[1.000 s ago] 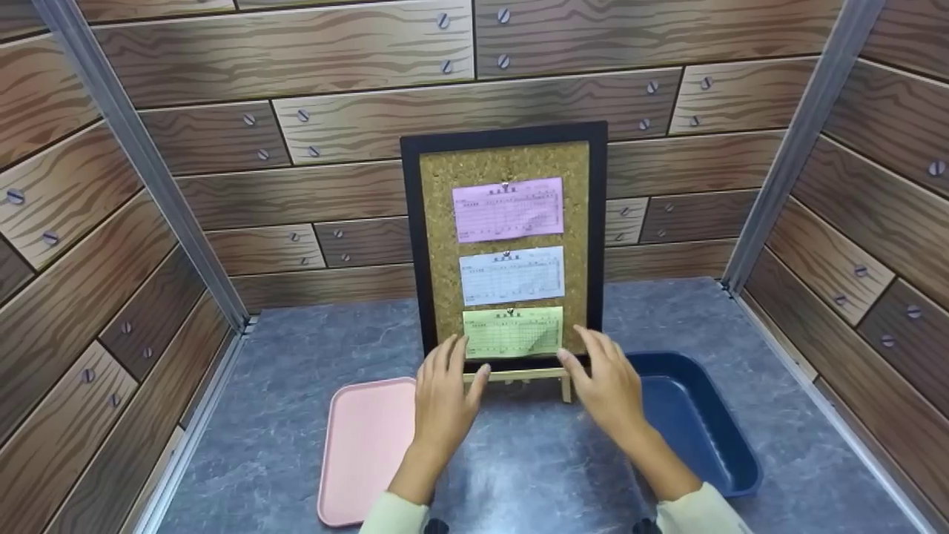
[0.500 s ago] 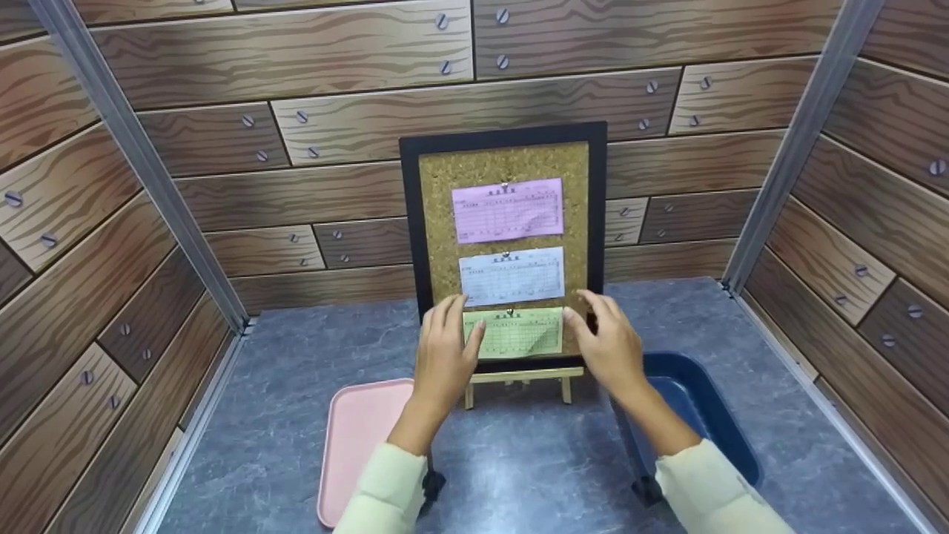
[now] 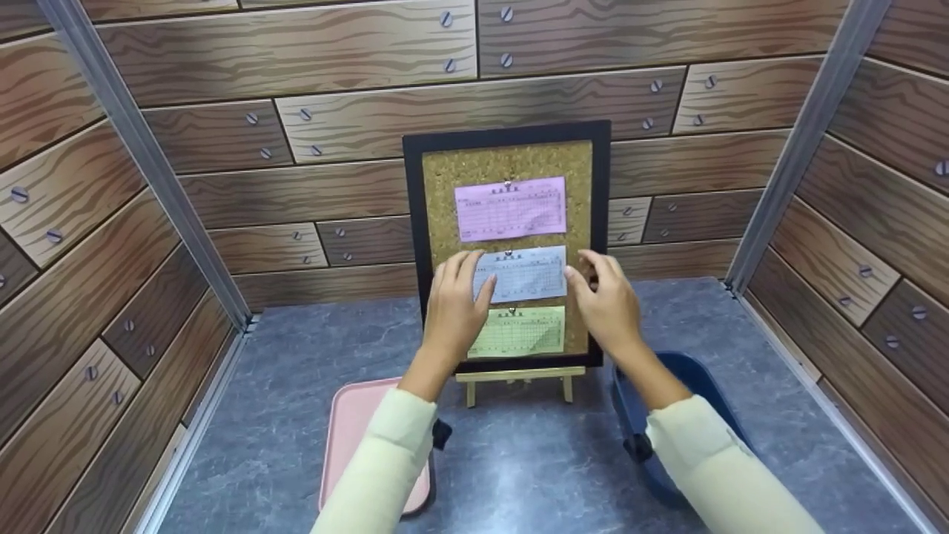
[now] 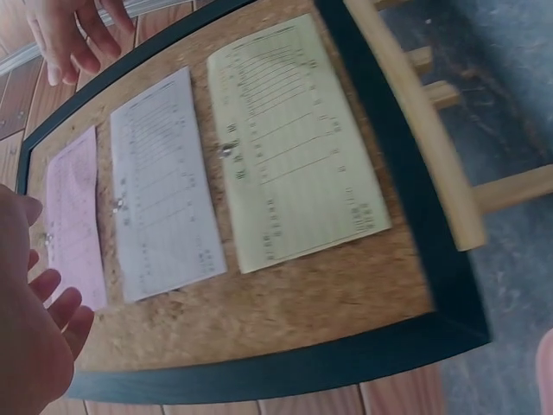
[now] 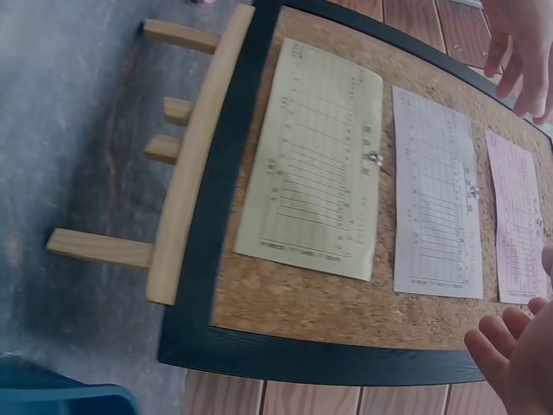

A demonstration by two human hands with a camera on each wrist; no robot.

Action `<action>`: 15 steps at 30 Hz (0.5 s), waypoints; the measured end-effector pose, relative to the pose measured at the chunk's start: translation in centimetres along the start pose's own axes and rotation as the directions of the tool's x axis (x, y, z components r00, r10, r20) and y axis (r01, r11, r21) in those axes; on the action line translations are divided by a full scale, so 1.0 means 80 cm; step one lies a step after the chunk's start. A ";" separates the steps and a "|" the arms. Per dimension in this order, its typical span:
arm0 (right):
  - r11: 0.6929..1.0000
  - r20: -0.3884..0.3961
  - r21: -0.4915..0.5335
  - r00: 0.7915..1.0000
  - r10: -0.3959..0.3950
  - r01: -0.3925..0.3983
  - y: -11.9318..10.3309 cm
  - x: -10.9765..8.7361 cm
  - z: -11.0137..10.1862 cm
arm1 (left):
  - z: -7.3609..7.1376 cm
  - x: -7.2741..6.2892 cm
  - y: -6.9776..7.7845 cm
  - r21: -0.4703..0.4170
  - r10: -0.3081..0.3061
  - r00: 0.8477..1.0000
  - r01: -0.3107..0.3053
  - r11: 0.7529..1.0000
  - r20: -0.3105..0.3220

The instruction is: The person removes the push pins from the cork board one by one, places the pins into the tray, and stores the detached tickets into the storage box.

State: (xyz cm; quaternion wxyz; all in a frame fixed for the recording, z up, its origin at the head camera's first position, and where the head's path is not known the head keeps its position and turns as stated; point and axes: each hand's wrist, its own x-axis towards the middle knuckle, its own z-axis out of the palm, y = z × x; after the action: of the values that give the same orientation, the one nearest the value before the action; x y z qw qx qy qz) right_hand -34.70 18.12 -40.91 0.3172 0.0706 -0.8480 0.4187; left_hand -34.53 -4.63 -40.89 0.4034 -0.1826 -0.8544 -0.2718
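A black-framed corkboard point(image 3: 580, 167) stands on a small wooden easel point(image 3: 519, 375). Three printed paper slips are pinned on it, one above another: pink point(image 3: 510, 211), pale blue point(image 3: 523, 276) and green point(image 3: 523, 334). My left hand point(image 3: 456, 308) is raised in front of the board's left side, covering the left edges of the blue and green slips. On the other side, my right hand point(image 3: 609, 308) is level with the blue slip, beside its right edge. Both hands have relaxed fingers and hold nothing. In the left wrist view, a small metal pin point(image 4: 226, 150) shows on the green slip.
A pink tray point(image 3: 348, 437) lies on the grey tabletop point(image 3: 245, 437) to the left, partly under my left sleeve. To the right is a deep blue tray point(image 3: 686, 363), partly hidden by my right arm. Wood-patterned walls point(image 3: 334, 133) enclose the table.
Both hands have moved upward along the board, from the level of the green slip to that of the blue one. The slips and the board have stayed in place.
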 end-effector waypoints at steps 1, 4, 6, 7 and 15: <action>1.000 -0.005 0.000 1.000 0.001 -0.001 -0.001 0.004 0.000 | 0.000 0.005 0.001 -0.001 0.000 1.000 0.000 1.000 0.001; 1.000 -0.014 -0.002 1.000 0.006 -0.006 -0.005 0.016 0.002 | 0.001 0.021 0.004 0.000 -0.001 1.000 0.001 1.000 0.000; 1.000 -0.029 -0.009 1.000 0.006 -0.006 -0.006 0.023 0.003 | 0.002 0.031 0.004 -0.002 -0.002 1.000 0.002 1.000 -0.004; 1.000 -0.035 -0.013 0.999 0.005 -0.006 -0.007 0.026 0.004 | 0.002 0.036 0.004 -0.003 -0.004 1.000 0.004 1.000 -0.006; 0.999 -0.060 -0.029 0.998 0.036 -0.038 -0.013 0.055 0.006 | 0.008 0.067 0.005 -0.013 -0.026 1.000 0.026 1.000 -0.009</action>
State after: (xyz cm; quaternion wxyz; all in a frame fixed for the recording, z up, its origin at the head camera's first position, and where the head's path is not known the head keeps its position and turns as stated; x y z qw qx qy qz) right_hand -37.99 17.73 -37.77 0.3354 0.0376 -0.8456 0.4136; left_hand -37.92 -3.40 -36.87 0.4027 -0.1729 -0.8531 -0.2831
